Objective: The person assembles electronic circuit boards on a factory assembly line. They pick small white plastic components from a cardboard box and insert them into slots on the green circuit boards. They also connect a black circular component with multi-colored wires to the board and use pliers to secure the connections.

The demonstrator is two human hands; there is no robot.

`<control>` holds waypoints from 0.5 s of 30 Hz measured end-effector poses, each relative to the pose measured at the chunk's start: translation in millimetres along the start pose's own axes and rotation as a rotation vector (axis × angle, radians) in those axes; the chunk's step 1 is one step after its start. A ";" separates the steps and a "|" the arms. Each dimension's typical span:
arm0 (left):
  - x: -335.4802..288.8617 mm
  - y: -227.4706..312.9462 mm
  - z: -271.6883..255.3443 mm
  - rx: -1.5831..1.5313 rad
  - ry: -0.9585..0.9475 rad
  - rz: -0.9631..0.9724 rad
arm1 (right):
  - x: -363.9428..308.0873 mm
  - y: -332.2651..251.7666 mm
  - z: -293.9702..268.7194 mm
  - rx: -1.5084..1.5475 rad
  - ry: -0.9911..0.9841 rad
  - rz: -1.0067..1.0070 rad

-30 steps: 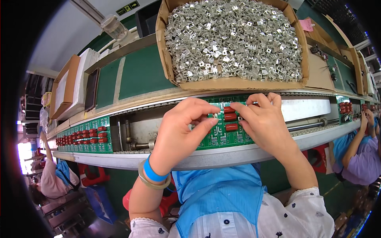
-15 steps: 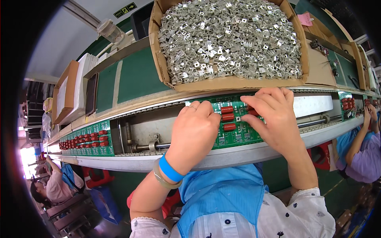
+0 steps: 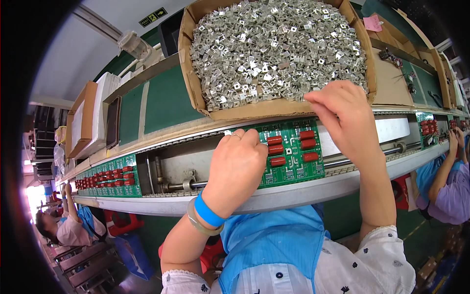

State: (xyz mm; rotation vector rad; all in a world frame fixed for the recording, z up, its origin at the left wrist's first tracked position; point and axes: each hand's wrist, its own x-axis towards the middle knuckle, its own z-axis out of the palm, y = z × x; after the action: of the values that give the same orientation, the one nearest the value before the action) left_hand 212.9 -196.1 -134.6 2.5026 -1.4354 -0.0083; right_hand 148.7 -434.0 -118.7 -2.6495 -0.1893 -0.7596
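1 dark sign point(image 3: 152, 17) with an arrow point(image 3: 161, 12), on the wall point(image 3: 125, 13).

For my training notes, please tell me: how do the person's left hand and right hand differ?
The left hand covers part of a green circuit board, while the right hand is farther forward, by the cardboard box. The left hand has a blue band and a bangle at its wrist; the right hand has neither. Both are ungloved.
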 end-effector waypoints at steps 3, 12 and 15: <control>-1.5 -3.3 -0.3 -0.037 -0.015 -0.008 | 12.0 15.3 6.6 -0.003 0.008 -0.050; -4.6 -3.4 3.7 -0.043 -0.002 -0.024 | 45.5 15.2 23.2 -0.091 -0.316 -0.150; -3.4 1.5 -9.4 -0.177 0.043 -0.048 | 46.7 14.6 26.7 -0.157 -0.321 -0.196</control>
State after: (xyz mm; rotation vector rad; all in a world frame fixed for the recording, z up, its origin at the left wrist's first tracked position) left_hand 211.1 -191.9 -125.6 2.3781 -1.2968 -0.0863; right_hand 204.4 -435.8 -119.3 -2.9224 -0.5002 -0.4146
